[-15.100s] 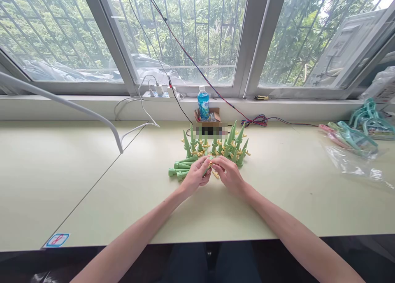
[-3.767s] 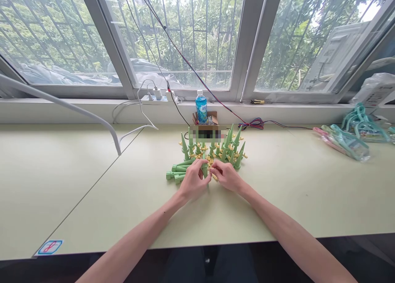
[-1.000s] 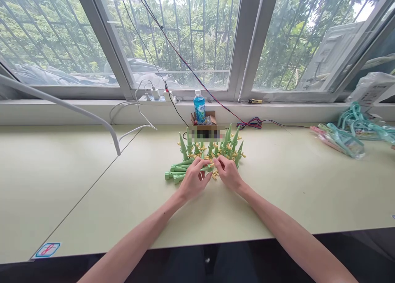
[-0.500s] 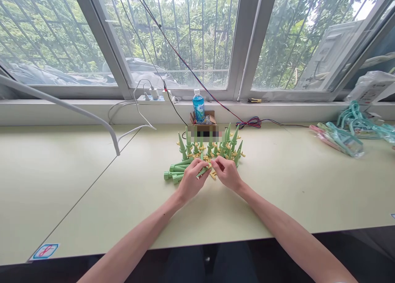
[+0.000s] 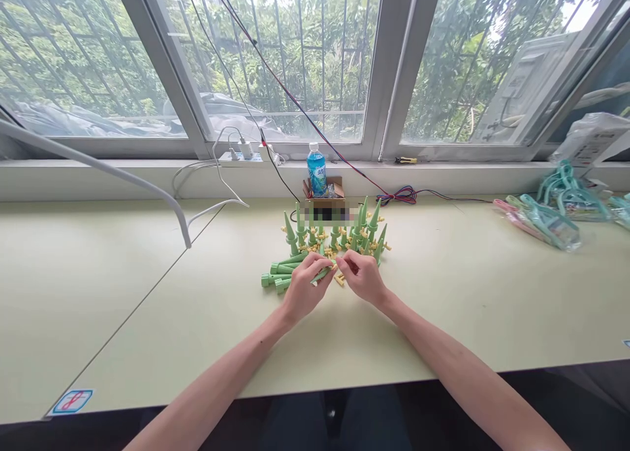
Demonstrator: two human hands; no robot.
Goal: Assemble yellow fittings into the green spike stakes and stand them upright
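Note:
My left hand (image 5: pixel 309 281) is closed around a green spike (image 5: pixel 322 274), which slants up toward a small yellow piece at my fingertips. Close beside it, my right hand (image 5: pixel 363 275) has its fingers pinched together at that yellow piece; how firmly it grips is too small to make out. Behind both hands several green spikes (image 5: pixel 290 233) stand upright with yellow valves among them. More green spikes (image 5: pixel 283 267) lie on the table to the left of my left hand. A loose yellow valve (image 5: pixel 339 279) rests between my hands.
A blue bottle (image 5: pixel 316 170) stands at a small cardboard box (image 5: pixel 335 188) behind the spikes. Bundled cable (image 5: pixel 401 195) lies to its right. Packaged teal and pink items (image 5: pixel 546 221) lie at the far right. A white cable (image 5: pixel 147 182) crosses the left side of the table (image 5: pixel 236 333).

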